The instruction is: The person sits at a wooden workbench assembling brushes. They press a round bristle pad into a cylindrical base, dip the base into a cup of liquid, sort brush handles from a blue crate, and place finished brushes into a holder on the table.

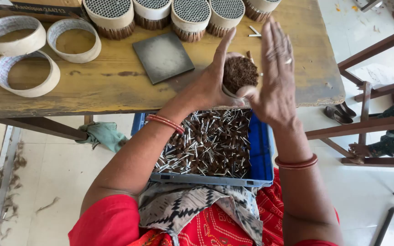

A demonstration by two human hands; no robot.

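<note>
Closest in, a patterned cloth point(192, 207) lies over the person's lap, and on it sits a blue crate point(261, 150) packed with short brown sticks with silvery ends point(206, 146), heaped in every direction. Just above the crate's far edge, both hands meet over the near edge of the bench point(115, 86). The left hand point(210, 84) is closed around a round bundle of brown fibres point(239, 73), thumb up along its left side, fingers wrapped beneath, with the brown top facing the camera. The right hand point(277, 75) is open and flat, fingers straight and together, palm pressed against the right side of the bundle; it grips nothing. Red bangles circle both wrists.

Further back on the bench, a dark square plate point(163, 57) lies flat, just left of the hands. To the far left, three empty cardboard rings point(26, 59) sit close together. Along the far edge, a row of round filled bundles point(190, 18) stands side by side, their dotted tops showing. A couple of loose sticks point(254, 32) lie near them. Off to the right, wooden frames point(370, 91) stand on the pale floor.
</note>
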